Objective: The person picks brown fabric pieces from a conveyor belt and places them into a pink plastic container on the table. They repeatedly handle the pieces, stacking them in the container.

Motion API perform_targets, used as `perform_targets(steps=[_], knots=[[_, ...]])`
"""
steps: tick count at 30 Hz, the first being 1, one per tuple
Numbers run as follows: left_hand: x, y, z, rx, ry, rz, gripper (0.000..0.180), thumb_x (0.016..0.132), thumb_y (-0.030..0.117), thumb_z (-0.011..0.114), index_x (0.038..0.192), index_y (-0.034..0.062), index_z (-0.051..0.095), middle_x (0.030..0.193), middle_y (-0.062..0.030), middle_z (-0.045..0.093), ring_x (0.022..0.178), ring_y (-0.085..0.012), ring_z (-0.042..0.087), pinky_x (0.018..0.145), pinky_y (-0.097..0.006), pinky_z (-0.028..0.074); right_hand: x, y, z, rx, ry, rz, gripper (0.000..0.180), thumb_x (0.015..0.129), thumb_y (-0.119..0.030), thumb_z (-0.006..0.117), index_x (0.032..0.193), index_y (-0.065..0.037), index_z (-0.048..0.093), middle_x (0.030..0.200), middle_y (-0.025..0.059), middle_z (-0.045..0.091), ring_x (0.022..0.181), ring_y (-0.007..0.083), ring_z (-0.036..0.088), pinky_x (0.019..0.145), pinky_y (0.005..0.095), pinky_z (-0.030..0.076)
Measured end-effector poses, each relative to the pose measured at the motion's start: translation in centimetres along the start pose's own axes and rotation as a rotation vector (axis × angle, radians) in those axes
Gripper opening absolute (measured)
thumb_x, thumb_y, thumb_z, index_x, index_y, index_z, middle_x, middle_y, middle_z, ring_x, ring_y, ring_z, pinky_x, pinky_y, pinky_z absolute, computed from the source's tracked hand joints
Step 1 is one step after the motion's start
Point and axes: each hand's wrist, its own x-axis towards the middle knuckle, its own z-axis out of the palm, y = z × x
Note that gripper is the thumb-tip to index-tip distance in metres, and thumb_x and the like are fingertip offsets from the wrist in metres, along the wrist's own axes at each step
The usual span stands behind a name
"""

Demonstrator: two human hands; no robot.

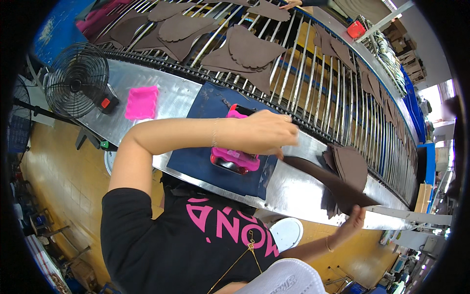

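A thin brown cut piece (325,179) stretches above the metal table to the right, tilted and curved. My right hand (350,225) grips its near right end between thumb and fingers. My left hand (271,131), arm bent across the table, is closed with its fingertips at the piece's other end; motion blurs it slightly. Behind and under the piece lies a stack of similar brown pieces (353,164). Below my left forearm, a pink holder (240,159) with black and red parts rests on a dark blue mat (193,159), partly hidden by the arm.
A roller conveyor (293,73) runs along the table's far side, carrying scalloped brown pieces (252,49). Left on the table stand a black wire fan (76,83) and a pink tray (142,103). Another person's hand (292,4) reaches in at the top. A white stool (288,232) stands below.
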Motion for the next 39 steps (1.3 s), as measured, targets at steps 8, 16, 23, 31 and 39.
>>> perform_targets(steps=[8, 16, 23, 31, 39], knots=[[6.3, -0.4, -5.3, -0.187, 0.308, 0.125, 0.040, 0.080, 0.028, 0.068, 0.111, 0.0035, 0.060, 0.094, -0.0145, 0.065, 0.087, -0.0303, 0.063, 0.074, -0.037, 0.049, 6.8, -11.1, -1.3, -0.687, -0.177, -0.787, 0.009, 0.088, -0.006, 0.057, 0.092, -0.001, 0.063, 0.070, 0.0076, 0.057, 0.063, 0.0211, 0.048, 0.079, 0.0330, 0.037], [2.9, -11.7, -3.4, -0.906, 0.455, -0.565, 0.025, 0.086, 0.016, 0.063, 0.100, -0.0057, 0.061, 0.062, -0.0086, 0.061, 0.045, -0.0120, 0.058, 0.040, -0.024, 0.046, 8.5, -14.3, 3.3, -0.311, 0.155, -0.805, 0.022, 0.091, -0.014, 0.057, 0.105, 0.002, 0.060, 0.098, 0.0107, 0.064, 0.090, 0.0232, 0.058, 0.090, 0.0379, 0.043], [-1.4, -29.5, -1.4, -1.260, 1.220, -0.720, 0.045, 0.088, -0.004, 0.045, 0.132, 0.0000, 0.034, 0.115, -0.0197, 0.053, 0.057, -0.0224, 0.064, 0.047, -0.030, 0.054, 7.2, -11.4, 4.5, -0.388, 0.114, -0.501, 0.015, 0.093, -0.012, 0.053, 0.092, 0.001, 0.062, 0.091, 0.0096, 0.063, 0.084, 0.0216, 0.056, 0.080, 0.0331, 0.043], [-1.3, -45.4, 0.0, -1.386, 1.633, -0.808, 0.063, 0.085, -0.009, 0.040, 0.141, 0.0004, 0.012, 0.106, -0.0239, 0.052, 0.064, -0.0311, 0.066, 0.050, -0.035, 0.057, 6.6, -9.5, 6.8, -0.701, -0.043, -0.402, 0.016, 0.090, -0.016, 0.056, 0.085, -0.003, 0.064, 0.081, 0.0063, 0.064, 0.082, 0.0236, 0.048, 0.085, 0.0357, 0.036], [-3.5, -50.7, -0.1, -1.426, 1.699, -0.797, 0.024, 0.091, 0.001, 0.046, 0.115, -0.0015, 0.041, 0.093, -0.0181, 0.057, 0.066, -0.0304, 0.067, 0.052, -0.036, 0.059, 5.6, -8.9, 6.2, -0.777, -0.121, -0.270, 0.014, 0.088, -0.014, 0.057, 0.086, -0.002, 0.063, 0.081, 0.0087, 0.063, 0.082, 0.0248, 0.050, 0.083, 0.0353, 0.037]])
